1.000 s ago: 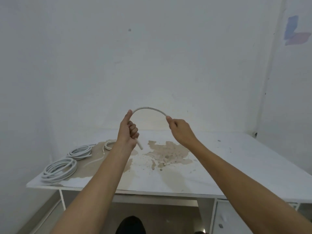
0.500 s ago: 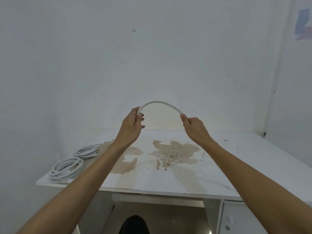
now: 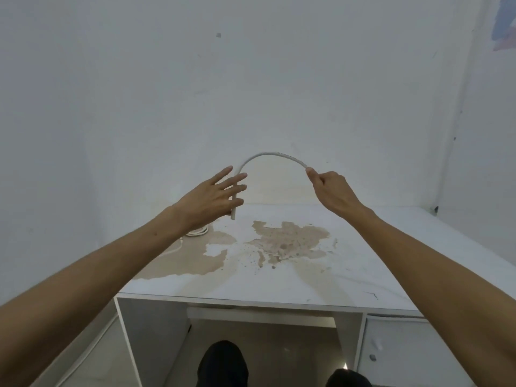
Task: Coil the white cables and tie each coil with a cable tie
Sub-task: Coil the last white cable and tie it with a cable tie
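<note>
The right hand [image 3: 333, 191] pinches one end of a white cable [image 3: 268, 155] arched above the table [image 3: 418, 247]; the left hand [image 3: 215, 196] is spread, fingers loose beside the other end.

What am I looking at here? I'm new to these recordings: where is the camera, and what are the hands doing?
There is no machine. The one picture comes from a camera worn on a person's head, looking forward and down, so both bare arms reach in from the bottom edge. The right hand pinches one end of a short white cable, which arches up and over toward the left. The left hand is open with fingers spread in front of the cable's hanging end; its grip is not closed. Below them stands a white table with a brown stain. A bit of another white cable, the coil, shows past the left wrist. No cable tie is visible.
</note>
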Demonstrator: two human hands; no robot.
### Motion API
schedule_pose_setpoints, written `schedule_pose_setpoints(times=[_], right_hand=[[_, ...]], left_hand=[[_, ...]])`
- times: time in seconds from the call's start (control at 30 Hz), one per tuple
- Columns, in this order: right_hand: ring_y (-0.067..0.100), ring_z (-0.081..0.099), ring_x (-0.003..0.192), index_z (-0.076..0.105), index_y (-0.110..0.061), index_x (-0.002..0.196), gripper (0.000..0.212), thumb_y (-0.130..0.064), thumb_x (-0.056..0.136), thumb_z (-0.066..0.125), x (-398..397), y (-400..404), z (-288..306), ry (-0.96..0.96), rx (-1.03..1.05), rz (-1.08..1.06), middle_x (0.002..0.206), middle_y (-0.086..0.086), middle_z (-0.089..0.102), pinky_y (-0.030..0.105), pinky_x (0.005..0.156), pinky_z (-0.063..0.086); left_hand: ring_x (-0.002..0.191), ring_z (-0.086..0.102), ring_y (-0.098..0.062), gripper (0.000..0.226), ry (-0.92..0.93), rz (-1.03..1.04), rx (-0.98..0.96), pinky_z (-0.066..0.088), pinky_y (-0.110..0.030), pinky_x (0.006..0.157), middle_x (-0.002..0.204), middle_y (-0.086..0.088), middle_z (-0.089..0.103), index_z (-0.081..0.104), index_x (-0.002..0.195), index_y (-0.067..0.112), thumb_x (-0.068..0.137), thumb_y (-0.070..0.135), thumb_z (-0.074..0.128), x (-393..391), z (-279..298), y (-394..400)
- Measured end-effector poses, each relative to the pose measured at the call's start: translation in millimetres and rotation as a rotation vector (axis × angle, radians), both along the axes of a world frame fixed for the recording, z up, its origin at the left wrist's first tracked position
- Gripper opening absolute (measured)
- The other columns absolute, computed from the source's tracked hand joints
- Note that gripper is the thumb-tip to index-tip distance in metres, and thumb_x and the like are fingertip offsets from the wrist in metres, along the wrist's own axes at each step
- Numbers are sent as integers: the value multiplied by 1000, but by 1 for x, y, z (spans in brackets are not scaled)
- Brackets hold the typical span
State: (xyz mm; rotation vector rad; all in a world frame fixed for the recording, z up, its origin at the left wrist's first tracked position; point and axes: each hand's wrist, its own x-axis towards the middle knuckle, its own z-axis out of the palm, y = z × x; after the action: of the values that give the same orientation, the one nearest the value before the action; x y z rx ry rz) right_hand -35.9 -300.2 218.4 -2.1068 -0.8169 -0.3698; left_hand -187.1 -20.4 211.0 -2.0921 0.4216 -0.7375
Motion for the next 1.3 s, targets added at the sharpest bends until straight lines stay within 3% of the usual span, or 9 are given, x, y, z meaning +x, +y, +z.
schedule_pose_setpoints(times=[0.23,0.4,0.47,0.53,0.6,0.73,0.87,1.0,1.3], right_hand=[[17,26,48,27,-15,58,63,-56,104,35,-2,-4,-9,32,-75,9,52,1,29,30,52,23],[17,26,48,28,-14,59,62,-57,104,34,0,-2,-11,58,-46,17,54,2,30,30,51,23],[18,25,48,29,-14,60,62,-57,104,34,2,-5,-11,57,-29,13,55,3,30,29,52,24],[17,25,48,28,-15,60,62,-57,104,35,3,-9,-12,53,-29,10,54,2,30,29,52,23],[17,24,48,26,-16,59,61,-57,104,35,1,-11,-15,49,-45,13,53,1,28,29,52,22],[18,23,49,24,-15,60,62,-58,103,36,0,-9,-21,50,-99,27,54,2,27,29,53,22],[18,23,49,23,-16,60,61,-58,103,36,-3,-8,-21,49,-96,36,54,1,26,30,53,22],[16,22,48,27,-16,61,61,-59,103,35,-13,4,-17,59,-16,75,55,1,27,30,54,22],[17,27,50,40,-11,64,58,-54,104,41,-56,52,-17,144,307,185,58,5,33,31,54,26]], left_hand=[[98,65,-29,38,180,-98,125,35,-47,117,87,-5,66,68,87,16,88,55,67,3,-21,-15],[73,48,-20,45,295,-150,175,50,-34,79,81,-1,55,56,86,12,99,54,52,-2,-58,-10],[89,58,-26,44,286,-187,177,51,-41,97,96,-8,62,58,99,8,100,52,52,-3,-66,-5],[118,59,-35,48,235,-220,226,30,-52,120,122,-18,64,59,119,4,99,47,55,-2,-62,-4],[131,53,-38,56,183,-213,268,16,-53,124,134,-22,60,58,130,2,97,47,57,-3,-47,-7],[120,57,-36,55,185,-162,303,12,-54,124,108,-15,64,59,106,4,104,54,37,0,-27,2],[87,57,-30,48,166,-298,276,38,-50,114,86,-7,55,51,90,10,106,53,37,5,-22,11],[65,44,-24,49,147,-366,114,46,-35,76,69,-1,48,49,78,14,105,54,41,13,-19,-3],[47,35,-22,65,-31,-104,-863,34,-36,66,45,2,34,31,56,14,100,61,35,11,-28,-34]])
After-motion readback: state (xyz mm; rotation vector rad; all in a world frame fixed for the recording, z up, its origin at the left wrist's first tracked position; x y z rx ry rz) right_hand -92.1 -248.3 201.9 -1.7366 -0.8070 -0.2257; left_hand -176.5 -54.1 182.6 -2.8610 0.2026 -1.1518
